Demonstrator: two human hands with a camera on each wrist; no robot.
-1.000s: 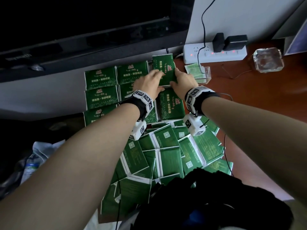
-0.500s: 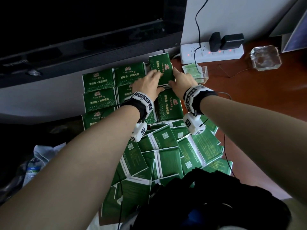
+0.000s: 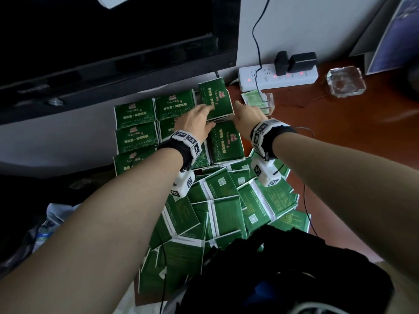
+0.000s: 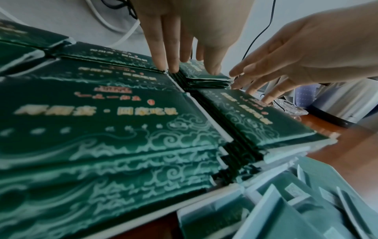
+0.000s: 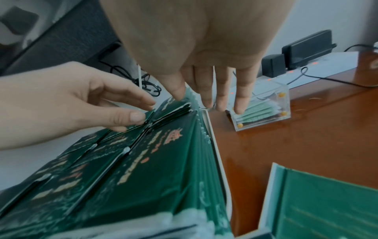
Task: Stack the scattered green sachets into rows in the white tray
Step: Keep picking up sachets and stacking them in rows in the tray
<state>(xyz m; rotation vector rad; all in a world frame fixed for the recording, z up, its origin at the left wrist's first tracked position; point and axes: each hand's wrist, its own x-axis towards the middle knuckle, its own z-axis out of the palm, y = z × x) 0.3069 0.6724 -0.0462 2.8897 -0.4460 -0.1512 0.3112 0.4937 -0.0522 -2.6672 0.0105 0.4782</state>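
The left hand (image 3: 196,123) lies with straight, relaxed fingers on the left edge of the far-right stack of green sachets (image 3: 215,99), at the far right corner of the white tray (image 5: 214,145), gripping nothing. The right hand (image 3: 246,115) is likewise loosely spread, its thumb touching the stack's right edge while the other fingers reach past the rim over the table (image 3: 340,137). Judging from this, the step in hand is squaring that corner stack so it lines up with its row; the loose sachets (image 3: 226,207) piled at the near edge are still to be sorted. The next move probably calls for pressing both sides inward evenly, then drawing back for more loose ones. The head view shows the whole layout: three rows of neat stacks and the scattered heap nearer the person. The left wrist view alone shows how many layers the corner stack holds and that it sits lower than its neighbours. The right wrist view alone shows the tray's rim beside the stack, and a clear plastic box (image 5: 263,105) just beyond it.
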